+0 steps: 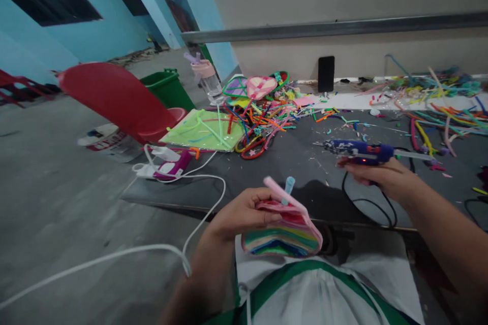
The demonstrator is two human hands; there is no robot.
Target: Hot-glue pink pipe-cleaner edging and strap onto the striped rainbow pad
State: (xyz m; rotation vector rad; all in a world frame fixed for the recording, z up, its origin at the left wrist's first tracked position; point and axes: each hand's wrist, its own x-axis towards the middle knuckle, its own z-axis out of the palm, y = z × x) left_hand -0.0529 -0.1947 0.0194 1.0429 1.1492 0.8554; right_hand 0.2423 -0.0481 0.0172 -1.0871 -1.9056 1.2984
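Note:
My left hand (pixel 247 213) is closed on a small rainbow-striped pipe cleaner craft (pixel 282 241) with a pink fuzzy border, held over my lap at the table's front edge. A loose pink end and a pale blue stub (pixel 288 187) stick up from its top. Over the table at the right, my right hand (pixel 381 179) grips a blue glue gun (pixel 356 151) with a small red light lit on its side. Its nozzle points left, apart from the craft, and a glue stick (pixel 414 154) protrudes from the rear.
Piled pipe cleaners (pixel 263 124) and a green sheet in plastic (pixel 206 129) lie left of centre; more pipe cleaners are at right. A water bottle (pixel 209 81) and a phone (pixel 326 73) stand behind. A white cable (pixel 224 188) crosses the left edge near a purple power strip (pixel 173 165).

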